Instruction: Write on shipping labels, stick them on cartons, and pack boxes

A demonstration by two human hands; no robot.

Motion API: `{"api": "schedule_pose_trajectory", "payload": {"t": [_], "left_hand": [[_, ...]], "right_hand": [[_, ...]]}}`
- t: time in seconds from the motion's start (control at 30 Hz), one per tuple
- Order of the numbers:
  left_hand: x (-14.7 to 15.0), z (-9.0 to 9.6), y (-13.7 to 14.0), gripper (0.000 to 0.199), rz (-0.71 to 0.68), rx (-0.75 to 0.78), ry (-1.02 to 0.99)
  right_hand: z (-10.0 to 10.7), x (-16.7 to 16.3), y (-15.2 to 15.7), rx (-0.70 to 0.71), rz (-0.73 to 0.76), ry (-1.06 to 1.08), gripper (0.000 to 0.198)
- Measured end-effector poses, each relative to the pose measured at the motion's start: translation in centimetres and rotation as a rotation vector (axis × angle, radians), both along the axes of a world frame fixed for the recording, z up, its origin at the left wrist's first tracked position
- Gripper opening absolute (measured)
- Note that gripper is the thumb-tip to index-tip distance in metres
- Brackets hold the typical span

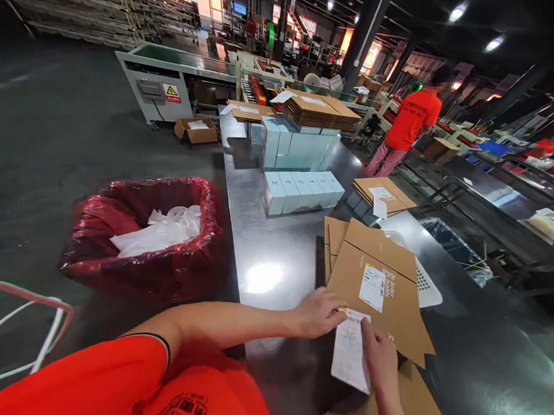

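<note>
A printed white label sheet (350, 351) with a barcode near its top lies between my two hands, low in the view. The fingers of my left hand (322, 312) are closed on its upper left corner. My right hand (380, 358) grips the sheet's right edge, the thumb along the upper right corner. Right behind it lies a flat, folded brown cardboard box (354, 259) with a white shipping label (373, 287) stuck on it. More flat cardboard (414, 398) shows below my right hand.
The metal table (279, 251) carries a row of white boxes (301, 192), stacked cartons (318, 109) and a white perforated basket (428, 286). A red-lined bin (206, 199) with white scraps stands left of it. A person in an orange shirt (412, 120) stands beyond, right.
</note>
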State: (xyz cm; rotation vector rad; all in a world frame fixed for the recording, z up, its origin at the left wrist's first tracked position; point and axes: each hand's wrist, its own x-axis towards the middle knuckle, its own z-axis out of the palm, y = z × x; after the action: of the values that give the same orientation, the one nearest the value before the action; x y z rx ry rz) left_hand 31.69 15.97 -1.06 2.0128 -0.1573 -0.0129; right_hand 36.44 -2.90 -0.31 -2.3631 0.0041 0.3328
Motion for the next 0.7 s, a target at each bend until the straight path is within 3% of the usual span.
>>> {"api": "schedule_pose_trajectory", "payload": {"t": [0.07, 0.13, 0.2, 0.27, 0.37, 0.43, 0.53, 0.6, 0.7], "left_hand": [[1.8, -1.0, -0.6, 0.034, -0.055, 0.312, -0.241], [3.1, -2.3, -1.3, 0.035, -0.143, 0.547, -0.353], [3.9, -3.3, -1.9, 0.034, -0.192, 0.661, -0.366], [4.4, -3.6, -2.1, 0.03, -0.197, 0.659, -0.329], [5.6, -2.8, -1.1, 0.022, -0.084, 0.41, -0.128], [6.8, -2.4, 0.4, 0.029, 0.152, 0.175, 0.081], [8.5, -2.8, 2.3, 0.057, 0.505, -0.15, 0.428], [9.0, -3.6, 2.7, 0.065, 0.555, -0.324, 0.591], [9.1, -4.5, 2.4, 0.057, 0.469, -0.521, 0.573]], "right_hand": [[-0.4, 2.8, -0.4, -0.077, -0.007, -0.043, 0.058], [-0.7, 4.8, -0.5, -0.151, -0.021, -0.057, 0.049], [-0.6, 6.1, -0.8, -0.241, -0.048, -0.063, 0.044], [-0.1, 7.4, -2.0, -0.32, -0.065, -0.051, 0.046], [1.0, 10.3, -6.2, -0.389, -0.1, -0.062, 0.044], [1.2, 12.4, -9.6, -0.252, -0.165, -0.114, 0.036], [0.2, 14.6, -13.0, 0.056, -0.211, -0.137, 0.034], [-1.0, 14.8, -13.4, 0.153, -0.167, -0.045, 0.037], [-2.1, 13.3, -11.8, 0.264, -0.085, 0.104, 0.038]]}}
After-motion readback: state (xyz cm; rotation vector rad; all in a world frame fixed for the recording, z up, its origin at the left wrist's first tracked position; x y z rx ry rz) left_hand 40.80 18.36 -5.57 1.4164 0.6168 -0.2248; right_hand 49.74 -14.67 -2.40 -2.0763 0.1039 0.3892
